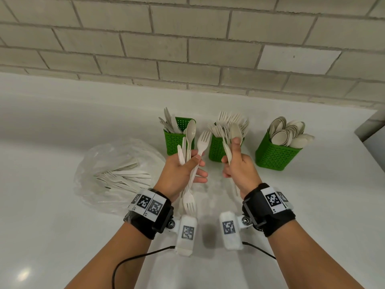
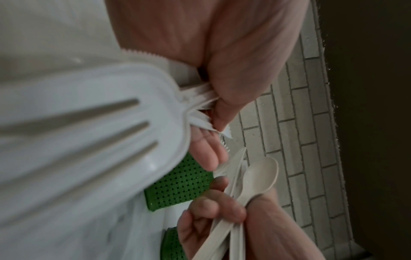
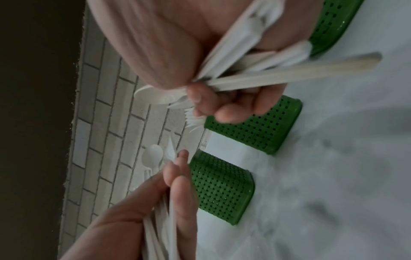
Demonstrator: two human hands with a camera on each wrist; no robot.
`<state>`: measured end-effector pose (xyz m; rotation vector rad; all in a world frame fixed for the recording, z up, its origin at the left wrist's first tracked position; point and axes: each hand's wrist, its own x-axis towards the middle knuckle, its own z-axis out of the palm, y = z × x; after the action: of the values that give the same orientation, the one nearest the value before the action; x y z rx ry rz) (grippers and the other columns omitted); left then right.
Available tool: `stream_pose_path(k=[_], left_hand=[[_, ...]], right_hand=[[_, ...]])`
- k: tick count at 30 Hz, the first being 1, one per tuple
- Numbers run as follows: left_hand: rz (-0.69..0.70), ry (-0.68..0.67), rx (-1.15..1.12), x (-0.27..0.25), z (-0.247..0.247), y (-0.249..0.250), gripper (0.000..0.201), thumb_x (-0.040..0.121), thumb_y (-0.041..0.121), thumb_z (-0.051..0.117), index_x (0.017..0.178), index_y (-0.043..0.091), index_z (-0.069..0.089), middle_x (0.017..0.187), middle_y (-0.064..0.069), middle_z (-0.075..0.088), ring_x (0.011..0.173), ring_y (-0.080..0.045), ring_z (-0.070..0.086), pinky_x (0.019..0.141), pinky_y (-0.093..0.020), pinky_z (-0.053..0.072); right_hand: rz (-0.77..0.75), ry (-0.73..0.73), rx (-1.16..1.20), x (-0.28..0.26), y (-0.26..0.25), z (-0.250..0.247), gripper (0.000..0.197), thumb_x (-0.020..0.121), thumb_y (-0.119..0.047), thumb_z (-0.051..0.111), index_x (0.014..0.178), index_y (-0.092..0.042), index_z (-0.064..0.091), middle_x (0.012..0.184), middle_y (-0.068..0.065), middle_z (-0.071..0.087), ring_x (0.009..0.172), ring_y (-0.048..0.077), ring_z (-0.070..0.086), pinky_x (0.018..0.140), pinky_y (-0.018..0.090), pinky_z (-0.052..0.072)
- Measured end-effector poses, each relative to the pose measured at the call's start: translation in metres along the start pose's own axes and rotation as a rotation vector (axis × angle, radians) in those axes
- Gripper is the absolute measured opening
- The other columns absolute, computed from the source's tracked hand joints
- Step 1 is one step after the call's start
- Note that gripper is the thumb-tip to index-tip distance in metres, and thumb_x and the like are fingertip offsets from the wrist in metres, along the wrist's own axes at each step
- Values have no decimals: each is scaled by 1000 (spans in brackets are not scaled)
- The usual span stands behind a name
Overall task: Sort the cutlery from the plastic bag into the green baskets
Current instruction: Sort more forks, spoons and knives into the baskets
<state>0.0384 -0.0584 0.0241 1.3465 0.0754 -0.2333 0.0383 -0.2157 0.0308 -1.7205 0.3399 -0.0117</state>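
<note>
My left hand [image 1: 184, 168] grips a mixed bundle of beige plastic cutlery [image 1: 192, 147]: a spoon [image 1: 190, 129] and a fork [image 1: 203, 140] point up, and another fork [image 1: 189, 202] points down. My right hand [image 1: 236, 161] grips a smaller bunch topped by a spoon [image 1: 235, 132], just in front of the middle basket. Three green baskets stand by the wall: knives in the left one [image 1: 174, 146], forks in the middle one [image 1: 216, 152], spoons in the right one [image 1: 277, 156]. The clear plastic bag [image 1: 100, 155] lies at the left with several pieces inside.
A white counter [image 1: 62, 226] runs to a grey brick wall [image 1: 187, 49]. The counter's right end [image 1: 368, 147] lies past the spoon basket. Black cables [image 1: 133, 259] trail from the wrist cameras. In the right wrist view two baskets [image 3: 255, 126] stand close behind my fingers.
</note>
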Motion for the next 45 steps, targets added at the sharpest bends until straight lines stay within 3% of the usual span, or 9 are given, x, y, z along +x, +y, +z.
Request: stream_pose_path(k=[5,9,13,18,23,27,34,39,45], left_hand=[[16,-59,-37,-5,4,5,26,99,12,54,119,-4,57,78,-9,66,60,-21,65,56,-35,59],[2,-196,2,-10,10,9,21,99,16,53,103,-2,65,79,-11,69,60,-23,65,55,-36,58],[-47,-258,28,-11,9,7,26,102,23,47,109,7,66,84,-11,71,62,-24,68,50,-33,57],[-6,-241,87,-8,5,8,30,101,30,47,109,10,68,79,-8,68,52,-19,59,43,-28,50],[63,-351,168,-12,9,14,29,103,23,44,122,9,60,75,-8,67,45,-18,55,43,-25,46],[61,-323,189,-11,2,10,33,103,28,43,111,7,67,64,-3,59,40,-15,43,41,-26,37],[26,-421,151,-9,9,10,42,101,33,48,87,-5,61,53,-3,49,37,-11,34,41,-24,28],[71,-288,46,-7,4,9,37,95,39,47,104,11,70,59,-3,47,40,-11,34,41,-23,31],[118,-30,-304,7,2,25,38,105,34,36,92,9,63,51,3,32,43,-9,28,45,-22,33]], right_hand=[[-223,-234,109,-12,-12,-3,47,82,-48,57,87,-1,62,54,-10,59,50,1,56,54,22,43],[-271,-185,140,-12,-15,-2,19,86,-18,72,85,1,71,74,12,71,59,6,64,58,16,48],[-206,-4,206,-4,-22,-2,23,94,-22,63,71,-20,65,58,-9,61,56,4,57,57,24,44],[-235,-14,283,-4,-31,-7,24,98,-21,56,76,-13,59,47,-4,43,41,12,45,49,31,46],[-255,-178,175,-11,-34,-5,18,84,-9,73,81,6,65,66,4,64,53,4,59,52,16,47],[-199,12,221,-1,-35,-12,21,92,-18,64,72,-18,63,56,-8,52,47,5,42,48,23,34],[-148,-306,300,-17,-40,-6,12,84,-3,71,76,-1,63,77,15,66,73,19,70,68,29,56],[-214,128,402,0,-44,-13,22,93,-18,63,71,-15,64,63,-6,66,64,9,63,62,25,50],[-124,-149,478,-15,-38,-12,15,99,-8,50,86,-7,58,70,9,67,54,24,64,59,42,58]])
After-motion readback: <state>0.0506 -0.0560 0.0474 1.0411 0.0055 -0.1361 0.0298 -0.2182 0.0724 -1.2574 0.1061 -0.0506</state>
